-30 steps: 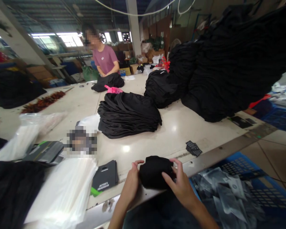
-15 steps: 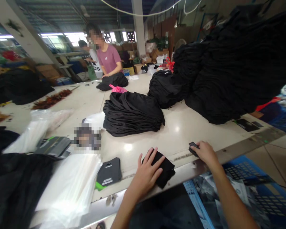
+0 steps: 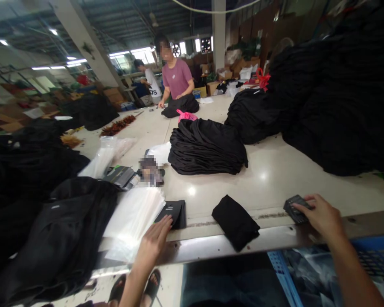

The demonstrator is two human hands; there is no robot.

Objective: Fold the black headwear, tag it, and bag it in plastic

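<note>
Spreading left hand point(image 3: 153, 241) open, fingertips touching black bag point(image 3: 176, 213) beside white plastic bags point(image 3: 131, 221) | pinching black tags point(image 3: 296, 209) between curled fingers of right hand point(image 3: 321, 215) near table edge point(image 3: 211, 247) | leaving folded black cloth point(image 3: 235, 221) lying between hands, overhanging table edge | co-worker point(image 3: 176, 79) leaning over black clothes point(image 3: 181, 105) across table

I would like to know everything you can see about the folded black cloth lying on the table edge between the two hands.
The folded black cloth is a soft, matt bundle, folded into a rough rectangle; what garment it is cannot be told. It lies flat and slanted on the pale glossy table, its near end over the metal edge strip. Neither the left hand nor the right hand touches it; they are on either side.
</note>
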